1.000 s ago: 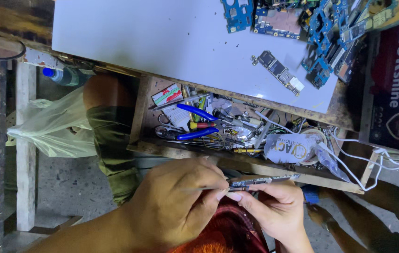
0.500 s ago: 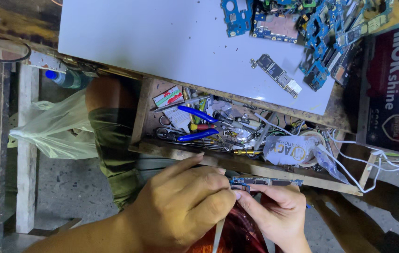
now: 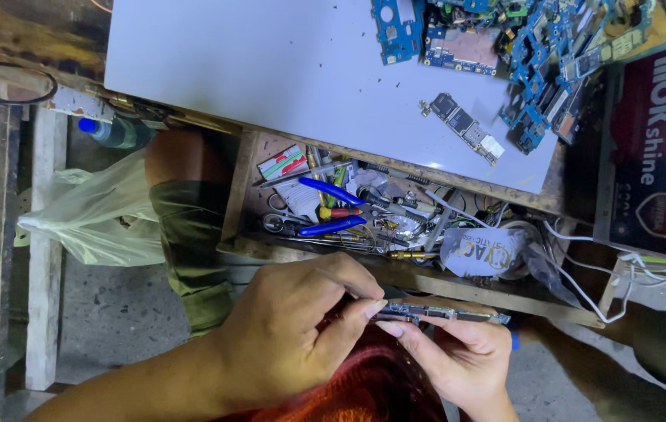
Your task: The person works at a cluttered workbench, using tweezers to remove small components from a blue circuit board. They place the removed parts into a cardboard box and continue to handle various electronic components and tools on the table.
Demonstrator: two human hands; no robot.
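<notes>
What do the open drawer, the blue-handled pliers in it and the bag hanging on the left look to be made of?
Drawer: bare, worn wood, going by its rough brown rim. Pliers: dull grey metal jaws with glossy blue grips, probably plastic or rubber. Bag: thin, translucent plastic film, crinkled and slightly shiny.

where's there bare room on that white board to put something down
The white board is bare across its left and middle, from its left edge to the lone narrow circuit board. The top right is crowded with blue circuit boards. The open drawer below is packed with tools.
</notes>
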